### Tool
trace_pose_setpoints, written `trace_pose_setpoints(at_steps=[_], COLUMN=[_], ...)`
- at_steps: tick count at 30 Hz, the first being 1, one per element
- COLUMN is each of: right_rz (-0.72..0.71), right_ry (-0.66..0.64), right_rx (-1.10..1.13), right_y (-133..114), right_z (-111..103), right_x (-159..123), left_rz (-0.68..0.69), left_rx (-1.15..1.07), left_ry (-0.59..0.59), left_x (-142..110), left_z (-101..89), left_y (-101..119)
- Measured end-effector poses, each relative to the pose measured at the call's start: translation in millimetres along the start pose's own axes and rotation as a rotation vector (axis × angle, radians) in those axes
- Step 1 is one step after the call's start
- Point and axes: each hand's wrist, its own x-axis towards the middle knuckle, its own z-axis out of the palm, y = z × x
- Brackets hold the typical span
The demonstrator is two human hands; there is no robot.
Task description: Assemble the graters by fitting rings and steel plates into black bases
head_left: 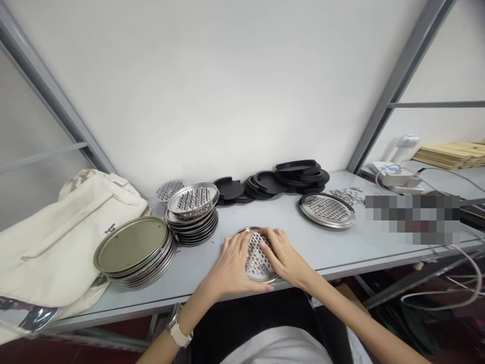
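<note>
A round metal grater plate (258, 265) with rows of raised teeth lies at the front edge of the table, between my hands. My left hand (235, 265) grips its left side, the fingers over the top and the thumb along the near rim. On the right side, my right hand (282, 255) holds the same plate with bent fingers over its far part. Its rim is partly hidden under both hands. To the left stands a stack of metal grater plates (193, 199), and beside it a pile of olive-green round lids (132, 245).
Black round holders (299, 174) are heaped along the wall. A grater in a black holder (329, 210) lies to the right, near small metal clips (346, 195). A cream cloth bag (71, 227) covers the left end. Cables and a power strip (401, 177) are at the far right.
</note>
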Motion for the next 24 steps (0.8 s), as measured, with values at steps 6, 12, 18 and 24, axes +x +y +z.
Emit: trace_pose_setpoints(at_steps=[6, 12, 18, 24], right_rz=[-0.001, -0.006, -0.013, -0.031], right_ry=[0.030, 0.047, 0.033, -0.002], right_rx=[-0.007, 0.025, 0.050, 0.036], right_y=[1.2, 3.6, 0.6, -0.6], right_z=[3.2, 5.2, 2.8, 0.8], right_x=[0.6, -1.9, -2.1, -1.3], left_rz=[-0.012, -0.023, -0.026, -0.031], left_rx=[0.028, 0.027, 0.003, -0.004], left_ry=[-0.002, 0.013, 0.020, 0.025], left_x=[-1.1, -2.0, -2.5, -3.0], left_z=[3.8, 2.8, 1.9, 0.2], left_y=[-3.5, -2.0, -1.4, 0.1])
